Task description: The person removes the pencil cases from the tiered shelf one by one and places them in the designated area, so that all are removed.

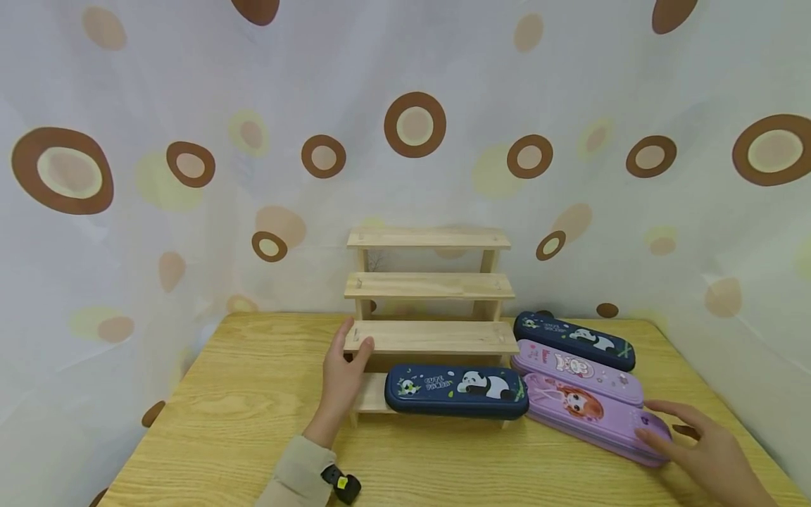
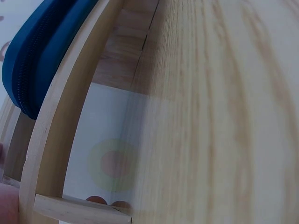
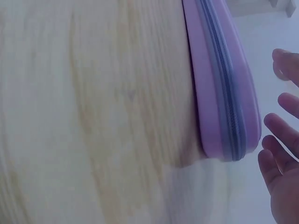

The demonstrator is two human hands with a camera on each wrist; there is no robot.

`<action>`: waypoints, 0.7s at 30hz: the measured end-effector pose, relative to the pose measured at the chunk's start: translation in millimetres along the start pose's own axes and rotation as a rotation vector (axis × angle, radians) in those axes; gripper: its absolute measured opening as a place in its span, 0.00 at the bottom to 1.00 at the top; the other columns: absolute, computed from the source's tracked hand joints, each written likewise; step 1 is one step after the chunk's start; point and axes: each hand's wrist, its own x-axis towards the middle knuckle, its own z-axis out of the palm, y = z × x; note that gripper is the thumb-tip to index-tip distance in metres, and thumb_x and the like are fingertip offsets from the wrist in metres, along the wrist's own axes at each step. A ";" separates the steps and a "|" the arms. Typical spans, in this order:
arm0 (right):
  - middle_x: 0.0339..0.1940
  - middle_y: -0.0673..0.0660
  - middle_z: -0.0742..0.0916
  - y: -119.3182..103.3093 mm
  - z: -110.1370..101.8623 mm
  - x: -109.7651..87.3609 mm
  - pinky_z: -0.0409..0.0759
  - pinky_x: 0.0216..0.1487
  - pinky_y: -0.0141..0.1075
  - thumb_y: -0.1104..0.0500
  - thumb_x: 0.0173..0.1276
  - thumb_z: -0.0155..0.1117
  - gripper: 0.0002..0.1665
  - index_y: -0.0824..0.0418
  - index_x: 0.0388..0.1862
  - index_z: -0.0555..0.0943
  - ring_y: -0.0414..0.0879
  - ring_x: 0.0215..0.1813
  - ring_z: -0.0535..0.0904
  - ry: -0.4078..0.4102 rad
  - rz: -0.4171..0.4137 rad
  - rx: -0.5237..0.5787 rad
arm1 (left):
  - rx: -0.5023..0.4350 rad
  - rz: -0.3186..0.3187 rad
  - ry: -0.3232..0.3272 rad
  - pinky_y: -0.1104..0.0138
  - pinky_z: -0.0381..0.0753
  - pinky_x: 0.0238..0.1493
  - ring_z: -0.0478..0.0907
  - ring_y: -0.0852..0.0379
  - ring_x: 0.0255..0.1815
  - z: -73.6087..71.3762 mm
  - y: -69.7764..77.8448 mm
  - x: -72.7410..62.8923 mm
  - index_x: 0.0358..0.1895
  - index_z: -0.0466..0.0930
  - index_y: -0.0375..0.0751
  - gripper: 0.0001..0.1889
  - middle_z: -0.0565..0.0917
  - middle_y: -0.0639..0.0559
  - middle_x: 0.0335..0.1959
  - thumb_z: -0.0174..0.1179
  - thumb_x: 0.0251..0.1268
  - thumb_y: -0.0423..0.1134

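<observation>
A four-step wooden display stand (image 1: 431, 338) stands at the table's middle. My left hand (image 1: 342, 373) holds the left end of its second step from the bottom, thumb at the front; in the left wrist view only a sliver of that hand (image 2: 7, 205) shows. A navy panda pencil case (image 1: 456, 392) lies on the lowest step. At the stand's right, a lilac pencil case with a cartoon girl (image 1: 589, 415) lies slanted on the table. My right hand (image 1: 709, 451) is at that case's right end, fingers spread; in the right wrist view the fingers are apart from the zipped case (image 3: 229, 93).
Behind the girl case lie a lilac pencil case with a white cartoon animal (image 1: 576, 370) and another navy panda pencil case (image 1: 576, 338), side by side. The wooden table (image 1: 222, 422) ends against a spotted cloth backdrop (image 1: 253, 84).
</observation>
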 end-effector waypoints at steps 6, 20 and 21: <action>0.64 0.72 0.76 -17.9 0.6 2.4 0.79 0.40 0.25 0.41 0.65 0.68 0.38 0.64 0.66 0.75 0.58 0.60 0.73 -0.031 -0.036 0.009 | -0.007 -0.004 -0.002 0.50 0.54 0.74 0.53 0.49 0.77 0.3 0.8 0.1 0.76 0.60 0.49 0.34 0.61 0.50 0.76 0.59 0.71 0.53; 0.54 0.55 0.84 -55.5 24.4 5.1 0.79 0.44 0.22 0.58 0.61 0.75 0.29 0.61 0.61 0.79 0.25 0.51 0.74 0.068 -0.305 0.180 | -0.031 -0.038 -0.004 0.50 0.53 0.75 0.52 0.47 0.77 0.5 4.4 -0.4 0.76 0.59 0.45 0.34 0.60 0.48 0.76 0.59 0.72 0.47; 0.53 0.51 0.84 -58.0 26.0 5.9 0.79 0.44 0.22 0.58 0.61 0.75 0.29 0.61 0.61 0.79 0.26 0.51 0.74 0.072 -0.319 0.188 | -0.028 -0.033 -0.003 0.50 0.53 0.75 0.52 0.48 0.77 0.6 2.9 -0.2 0.76 0.59 0.46 0.34 0.60 0.49 0.76 0.59 0.72 0.49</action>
